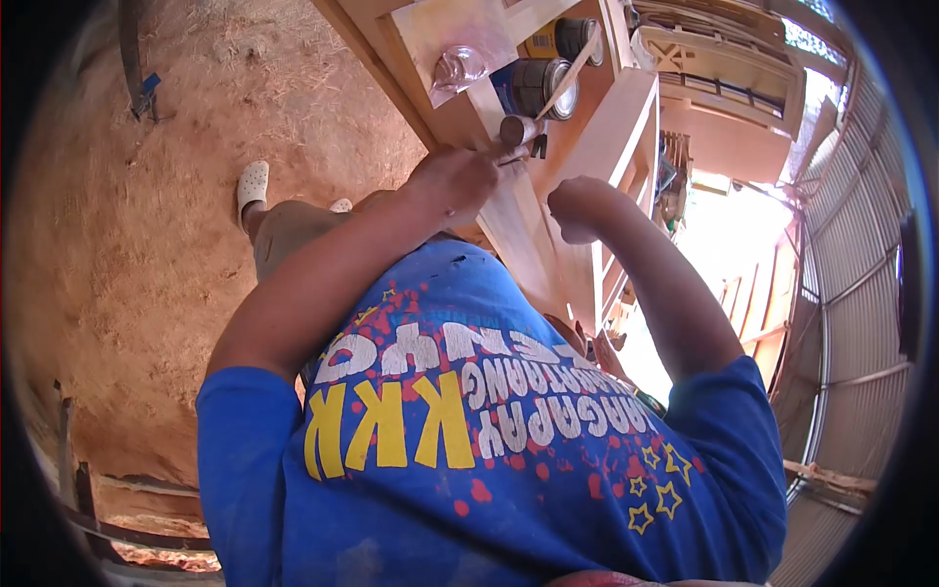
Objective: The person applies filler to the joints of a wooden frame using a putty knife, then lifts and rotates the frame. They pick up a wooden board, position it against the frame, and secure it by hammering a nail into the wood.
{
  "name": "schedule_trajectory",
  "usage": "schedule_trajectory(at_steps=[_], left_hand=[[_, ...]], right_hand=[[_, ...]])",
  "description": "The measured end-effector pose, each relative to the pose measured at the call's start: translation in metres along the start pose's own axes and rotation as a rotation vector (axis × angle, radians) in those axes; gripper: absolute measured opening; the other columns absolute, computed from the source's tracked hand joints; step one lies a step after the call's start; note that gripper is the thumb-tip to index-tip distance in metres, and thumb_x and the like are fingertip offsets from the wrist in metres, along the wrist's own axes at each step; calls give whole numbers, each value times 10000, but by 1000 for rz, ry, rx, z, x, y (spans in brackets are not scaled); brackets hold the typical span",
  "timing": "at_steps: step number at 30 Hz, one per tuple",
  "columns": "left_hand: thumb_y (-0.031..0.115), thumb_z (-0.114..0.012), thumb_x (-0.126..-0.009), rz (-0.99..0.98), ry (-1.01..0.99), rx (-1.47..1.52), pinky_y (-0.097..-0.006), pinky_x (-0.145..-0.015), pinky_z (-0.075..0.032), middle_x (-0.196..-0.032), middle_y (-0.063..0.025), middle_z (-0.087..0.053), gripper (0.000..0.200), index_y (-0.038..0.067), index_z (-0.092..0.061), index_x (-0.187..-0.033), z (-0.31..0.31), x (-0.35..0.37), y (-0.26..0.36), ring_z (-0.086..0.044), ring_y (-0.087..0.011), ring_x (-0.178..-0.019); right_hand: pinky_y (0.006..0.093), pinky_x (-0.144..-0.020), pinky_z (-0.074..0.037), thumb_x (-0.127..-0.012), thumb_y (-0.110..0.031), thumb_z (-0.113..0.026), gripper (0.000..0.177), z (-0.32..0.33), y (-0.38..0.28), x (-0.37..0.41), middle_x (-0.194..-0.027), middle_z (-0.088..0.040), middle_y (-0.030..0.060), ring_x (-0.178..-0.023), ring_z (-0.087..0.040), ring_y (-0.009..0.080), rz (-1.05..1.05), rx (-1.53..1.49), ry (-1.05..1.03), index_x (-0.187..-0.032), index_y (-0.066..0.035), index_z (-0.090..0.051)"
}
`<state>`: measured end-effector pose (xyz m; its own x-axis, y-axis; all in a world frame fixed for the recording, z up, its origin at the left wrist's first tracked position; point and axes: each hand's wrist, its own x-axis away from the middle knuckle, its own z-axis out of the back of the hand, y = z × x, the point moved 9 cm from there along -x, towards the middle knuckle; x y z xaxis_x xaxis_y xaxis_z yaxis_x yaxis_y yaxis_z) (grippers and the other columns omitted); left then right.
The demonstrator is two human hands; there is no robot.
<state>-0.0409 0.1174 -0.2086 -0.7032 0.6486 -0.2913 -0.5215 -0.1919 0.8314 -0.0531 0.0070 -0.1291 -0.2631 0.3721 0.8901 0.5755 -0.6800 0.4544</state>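
Note:
My left hand is closed, its fingers curled at the near edge of the pale wooden board. From its fingertips extends what looks like a hammer, with a round brown end and a dark forked part; its handle is mostly hidden. My right hand is curled into a fist over the wood, to the right of the left hand. Whatever it may hold is hidden. Just beyond the hammer stands an open metal can with a wooden stick across its top.
A second can with a yellow label stands farther back. A crumpled clear plastic piece lies on a square panel. Wooden frame pieces rise at the right. Bare dirt ground spreads on the left; corrugated metal sheeting is at far right.

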Motion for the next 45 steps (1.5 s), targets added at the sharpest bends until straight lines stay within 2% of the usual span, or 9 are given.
schedule_trajectory(at_steps=[3, 6, 8, 14, 20, 23, 32, 39, 45], left_hand=[[136, -527, -972, 18, -77, -30, -451, -832, -614, -1186, -121, -735, 449, 222, -606, -1405, -8, -4, -8, -739, -347, -995], [33, -554, -889, 80, -158, 104, -437, -850, -613, -1462, -51, -551, 605, 190, -547, -1473, -9, -8, -14, -727, -315, -1046], [-24, -564, -847, 93, -156, 181, -433, -859, -612, -1597, -18, -462, 682, 166, -519, -1500, -11, -7, -11, -721, -303, -1070], [1, -570, -856, -49, -33, 32, -446, -883, -600, -1588, -28, -463, 661, 163, -508, -1494, 14, -4, 8, -709, -311, -1086], [10, -577, -860, -16, -74, 71, -445, -941, -577, -1602, -27, -442, 672, 171, -494, -1507, 11, -6, 6, -673, -293, -1168], [6, -580, -856, 8, -81, 62, -446, -957, -570, -1602, -14, -443, 678, 171, -494, -1508, 12, -5, 7, -668, -297, -1176], [17, -631, -832, 53, -87, 83, -451, -979, -567, -1603, 20, -439, 699, 193, -505, -1497, 16, -4, 10, -670, -308, -1167], [36, -726, -792, 105, -88, 58, -418, -1019, -558, -1591, 31, -444, 758, 218, -506, -1493, 21, -7, 16, -611, -272, -1273], [73, -760, -795, 178, -64, 15, -425, -1013, -561, -1571, 33, -468, 752, 229, -508, -1487, 18, -9, 25, -595, -278, -1293]], right_hand=[[457, -817, -572, -775, -72, -628, 239, 17, 14, 13, -987, -734, 212, -981, -717, 371, 12, -60, -42, -957, -10, -770], [474, -712, -564, -762, -51, -613, 229, 21, 61, -6, -942, -732, 223, -868, -726, 373, 36, 6, 27, -922, 24, -758], [474, -790, -561, -781, -77, -645, 193, 44, 70, 3, -922, -733, 240, -896, -720, 396, -46, -21, 99, -890, 24, -768], [473, -685, -543, -773, -86, -655, 169, 11, 64, -43, -831, -718, 244, -757, -703, 392, -1, -152, 4, -827, 26, -769], [456, -694, -554, -768, -63, -621, 263, 0, 52, -37, -885, -747, 171, -817, -734, 328, 15, -120, -136, -961, -26, -796], [451, -734, -560, -756, -63, -635, 242, 14, 40, -23, -878, -735, 229, -799, -721, 365, 35, -119, -84, -935, 5, -784], [465, -783, -569, -806, -54, -619, 259, 51, 38, -13, -1007, -757, 196, -932, -739, 334, 152, -246, 31, -998, -28, -791], [449, -853, -555, -825, -96, -628, 321, 40, 53, -45, -1111, -749, 184, -1058, -710, 315, 18, 1, 94, -1100, -33, -782], [451, -782, -562, -759, -113, -663, 300, 35, 44, -28, -1003, -752, 200, -929, -723, 343, 153, 15, 182, -1002, 15, -784]])
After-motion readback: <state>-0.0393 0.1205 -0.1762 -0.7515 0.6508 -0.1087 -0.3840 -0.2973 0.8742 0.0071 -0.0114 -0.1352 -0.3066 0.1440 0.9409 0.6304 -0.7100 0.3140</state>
